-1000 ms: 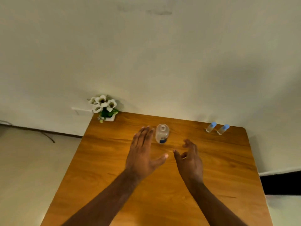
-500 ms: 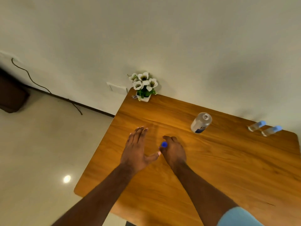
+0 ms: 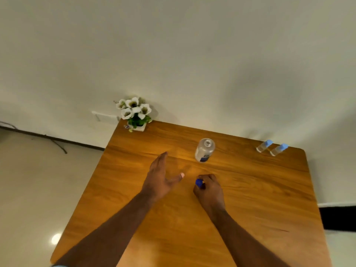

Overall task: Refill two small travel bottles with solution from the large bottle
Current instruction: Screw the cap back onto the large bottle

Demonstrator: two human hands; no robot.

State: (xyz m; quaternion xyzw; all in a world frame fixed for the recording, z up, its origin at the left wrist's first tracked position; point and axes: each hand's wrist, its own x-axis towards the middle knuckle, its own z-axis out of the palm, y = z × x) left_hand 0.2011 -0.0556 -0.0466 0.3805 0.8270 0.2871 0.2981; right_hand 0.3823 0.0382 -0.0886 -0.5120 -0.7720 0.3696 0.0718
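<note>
The large clear bottle (image 3: pixel 204 152) with a blue label stands uncapped near the middle of the wooden table (image 3: pixel 250 199). Its dark blue cap (image 3: pixel 199 182) is pinched in the curled fingers of my right hand (image 3: pixel 209 189), low over the table in front of the bottle. My left hand (image 3: pixel 160 178) hovers flat and open to the left, fingers together, thumb out, holding nothing. Two small travel bottles (image 3: pixel 264 145) (image 3: pixel 278 149) with light blue caps stand side by side at the far right corner, well away from both hands.
A small white pot of white flowers (image 3: pixel 135 113) sits at the table's far left corner against the wall. The table's left edge drops to a shiny tiled floor, where a cable (image 3: pixel 48 139) runs along the wall base.
One second ago both hands were empty near the bottle. My right hand now holds the blue cap over the table in front of the bottle. The camera view has swung back to the right.
</note>
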